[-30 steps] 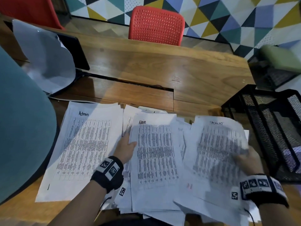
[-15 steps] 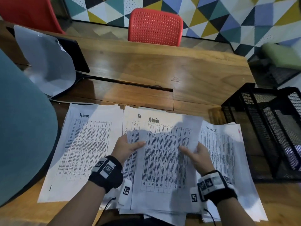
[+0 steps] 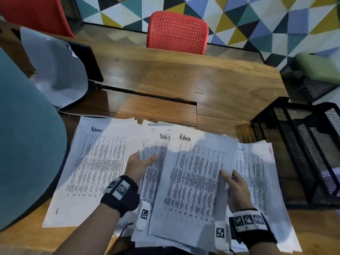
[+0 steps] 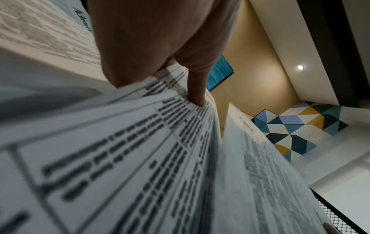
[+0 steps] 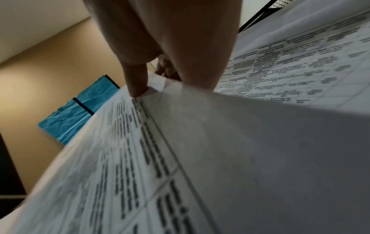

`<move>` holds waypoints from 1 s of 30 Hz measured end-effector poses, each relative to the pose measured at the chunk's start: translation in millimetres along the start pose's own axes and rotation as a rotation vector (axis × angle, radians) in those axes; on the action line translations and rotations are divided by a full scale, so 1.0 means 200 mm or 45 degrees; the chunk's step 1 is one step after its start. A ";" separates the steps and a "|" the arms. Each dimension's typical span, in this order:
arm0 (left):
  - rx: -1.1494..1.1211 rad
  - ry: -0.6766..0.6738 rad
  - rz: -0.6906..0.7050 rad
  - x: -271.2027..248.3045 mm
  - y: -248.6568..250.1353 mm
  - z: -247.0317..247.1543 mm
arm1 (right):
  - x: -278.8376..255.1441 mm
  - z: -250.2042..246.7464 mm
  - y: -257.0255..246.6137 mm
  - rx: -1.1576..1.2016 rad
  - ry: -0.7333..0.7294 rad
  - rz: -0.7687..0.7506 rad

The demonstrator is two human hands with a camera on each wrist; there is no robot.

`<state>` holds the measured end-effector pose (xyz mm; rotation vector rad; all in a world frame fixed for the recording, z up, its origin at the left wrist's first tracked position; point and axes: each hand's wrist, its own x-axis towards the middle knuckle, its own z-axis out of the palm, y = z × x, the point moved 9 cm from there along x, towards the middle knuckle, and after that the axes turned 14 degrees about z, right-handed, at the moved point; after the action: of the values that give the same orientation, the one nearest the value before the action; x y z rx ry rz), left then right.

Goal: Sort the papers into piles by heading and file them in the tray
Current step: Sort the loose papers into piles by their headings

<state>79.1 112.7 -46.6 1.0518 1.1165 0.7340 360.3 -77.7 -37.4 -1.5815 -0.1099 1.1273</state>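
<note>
A pile headed "Admin" lies at the left of the wooden table. My left hand grips the left edge of the middle stack, headed "Task"; its thumb lies on top and the fingers are hidden beneath. My right hand pinches the right edge of a loose "Admin" sheet lying over that stack, the thumb pressing on its margin. A third pile lies to the right. The black mesh tray stands at the table's right end.
A red chair stands behind the table. A large teal rounded object fills the left side. A grey sheet leans on a dark screen at the back left. A cable slot runs across the tabletop behind the papers.
My right hand laid a sheet on the right pile, then came back and took the Admin sheet's right edge, drawing it slightly right. My left hand has kept its hold on the middle stack.
</note>
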 end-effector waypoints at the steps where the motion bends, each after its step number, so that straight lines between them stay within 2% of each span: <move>1: -0.009 -0.011 0.011 0.00 0.01 0.01 | 0.00 0.00 0.01 0.032 -0.025 0.014; 4: -0.030 -0.060 0.070 -0.01 0.04 0.06 | -0.01 0.04 0.00 0.104 -0.117 0.050; 7: -0.083 -0.180 0.067 -0.02 0.04 0.13 | -0.02 0.08 -0.03 0.113 -0.182 0.091; 10: -0.125 -0.249 0.044 -0.04 0.03 0.18 | -0.01 0.09 0.02 0.022 -0.184 0.189; 13: -0.175 -0.273 0.014 -0.04 0.02 0.20 | -0.01 0.09 0.04 -0.067 -0.168 0.195; 18: -0.235 -0.238 0.016 -0.03 -0.01 0.18 | -0.01 0.10 0.06 0.046 -0.158 0.211; 21: -0.237 -0.301 0.049 -0.03 -0.01 0.20 | 0.01 0.08 0.10 0.013 -0.058 0.263; 24: -0.252 -0.357 0.038 -0.04 -0.01 0.22 | 0.00 0.09 0.13 0.056 -0.065 0.327; 27: -0.177 -0.265 0.032 -0.02 -0.01 0.21 | -0.01 0.12 0.14 0.080 -0.155 0.356; 30: 0.050 -0.083 0.173 0.00 0.03 0.14 | -0.02 0.12 0.10 0.019 -0.096 0.285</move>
<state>105.5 107.3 -40.0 1.1853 1.0145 0.7824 333.0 -70.5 -48.6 -1.5661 0.0269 1.3586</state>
